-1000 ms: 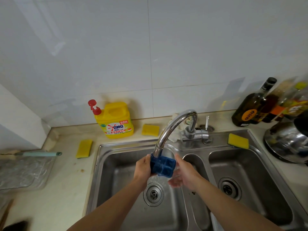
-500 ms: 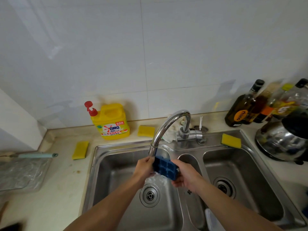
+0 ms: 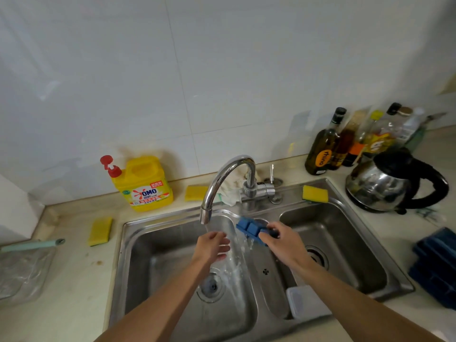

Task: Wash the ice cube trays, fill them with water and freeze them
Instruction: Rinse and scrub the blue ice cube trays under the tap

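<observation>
A small blue ice cube tray (image 3: 249, 227) is held tilted over the divider of the steel double sink (image 3: 128, 245), and water drips off it. My right hand (image 3: 283, 240) is shut on its right end. My left hand (image 3: 214, 246) is open under the running water from the chrome faucet (image 3: 223, 178), holding nothing. More blue ice cube trays (image 3: 436, 265) lie stacked on the counter at the far right. A white plastic lid (image 3: 304, 304) leans in the narrow middle basin.
A yellow detergent jug (image 3: 145, 183) stands behind the sink, with yellow sponges (image 3: 100, 230) on the counter and sink rim. Bottles (image 3: 325, 144) and a steel kettle (image 3: 385, 183) crowd the back right. A clear plastic sheet (image 3: 22, 270) lies at left.
My left hand let go of the tray and now sits under the stream. My right hand carried the tray to the right, away from the spout. The view swung right.
</observation>
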`<control>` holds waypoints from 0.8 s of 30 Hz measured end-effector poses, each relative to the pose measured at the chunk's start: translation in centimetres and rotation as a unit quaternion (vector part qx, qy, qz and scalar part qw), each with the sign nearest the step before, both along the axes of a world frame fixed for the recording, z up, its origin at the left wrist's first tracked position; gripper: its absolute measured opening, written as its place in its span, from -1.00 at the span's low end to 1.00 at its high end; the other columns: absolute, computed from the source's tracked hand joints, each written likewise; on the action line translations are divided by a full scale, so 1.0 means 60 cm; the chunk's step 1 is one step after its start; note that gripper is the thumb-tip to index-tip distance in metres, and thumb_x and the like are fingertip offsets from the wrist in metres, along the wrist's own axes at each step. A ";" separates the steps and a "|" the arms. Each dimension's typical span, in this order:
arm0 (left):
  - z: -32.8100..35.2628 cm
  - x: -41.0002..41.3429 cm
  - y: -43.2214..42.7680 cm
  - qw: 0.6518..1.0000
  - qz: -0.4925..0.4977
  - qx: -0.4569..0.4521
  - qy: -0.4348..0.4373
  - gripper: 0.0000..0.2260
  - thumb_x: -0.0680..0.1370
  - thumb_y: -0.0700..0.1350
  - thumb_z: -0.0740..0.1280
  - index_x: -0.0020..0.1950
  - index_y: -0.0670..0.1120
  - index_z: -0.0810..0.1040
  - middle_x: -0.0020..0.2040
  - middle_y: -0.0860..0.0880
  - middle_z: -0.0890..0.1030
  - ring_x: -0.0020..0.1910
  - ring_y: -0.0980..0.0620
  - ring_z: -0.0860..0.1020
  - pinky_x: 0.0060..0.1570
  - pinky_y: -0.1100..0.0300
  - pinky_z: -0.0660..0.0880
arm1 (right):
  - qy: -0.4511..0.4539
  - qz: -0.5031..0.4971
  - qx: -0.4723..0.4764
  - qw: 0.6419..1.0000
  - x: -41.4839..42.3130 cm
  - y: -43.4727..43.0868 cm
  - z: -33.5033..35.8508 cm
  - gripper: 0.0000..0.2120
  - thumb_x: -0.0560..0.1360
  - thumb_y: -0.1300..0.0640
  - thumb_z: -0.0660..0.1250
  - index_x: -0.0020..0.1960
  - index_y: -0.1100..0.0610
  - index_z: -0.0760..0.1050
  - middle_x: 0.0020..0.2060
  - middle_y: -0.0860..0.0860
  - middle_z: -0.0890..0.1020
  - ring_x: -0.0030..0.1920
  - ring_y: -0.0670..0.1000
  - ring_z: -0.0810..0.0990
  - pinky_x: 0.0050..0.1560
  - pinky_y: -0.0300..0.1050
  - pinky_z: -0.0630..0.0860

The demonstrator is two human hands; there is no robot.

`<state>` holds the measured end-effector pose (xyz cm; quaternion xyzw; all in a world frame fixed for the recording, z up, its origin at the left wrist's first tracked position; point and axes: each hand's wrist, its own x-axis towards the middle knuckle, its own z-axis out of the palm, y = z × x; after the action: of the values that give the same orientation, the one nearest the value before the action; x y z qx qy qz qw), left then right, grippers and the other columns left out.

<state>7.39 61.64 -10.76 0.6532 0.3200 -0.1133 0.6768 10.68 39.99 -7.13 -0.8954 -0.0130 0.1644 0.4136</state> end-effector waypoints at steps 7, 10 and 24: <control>-0.001 0.002 -0.067 0.996 -0.065 0.064 0.007 -0.81 0.67 -0.20 0.23 -0.07 -0.16 0.60 -0.24 -0.10 0.62 -0.30 -0.01 0.57 -0.28 0.18 0.48 | -0.143 -0.068 0.024 0.987 0.009 -0.099 0.057 -0.64 0.53 0.01 0.43 0.30 0.00 0.49 0.14 -0.09 0.55 0.07 -0.15 0.57 0.03 -0.25 0.55; -0.002 0.001 -0.099 0.992 -0.087 0.094 0.009 -0.75 0.66 -0.24 0.23 -0.19 -0.11 0.56 -0.28 -0.10 0.58 -0.34 -0.02 0.52 -0.36 0.23 0.43 | -0.205 -0.078 0.039 0.975 0.012 -0.146 0.077 -0.54 0.54 -0.07 0.39 0.39 0.02 0.43 0.21 -0.06 0.49 0.13 -0.10 0.56 0.10 -0.18 0.59; 0.017 0.008 -0.354 0.978 -0.109 0.169 -0.053 -0.78 0.64 -0.19 0.29 -0.18 -0.08 0.62 -0.25 -0.11 0.65 -0.25 -0.04 0.56 -0.16 0.13 0.43 | -0.266 -0.036 -0.062 0.961 -0.040 -0.416 0.034 -0.50 0.56 -0.19 0.26 0.40 0.04 0.43 0.25 -0.04 0.49 0.18 -0.05 0.48 0.19 -0.13 0.47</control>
<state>7.88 40.41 -9.76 0.7945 0.2248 -0.0957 0.5560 8.28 15.06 -5.07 -0.9306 -0.0801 -0.0947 0.3444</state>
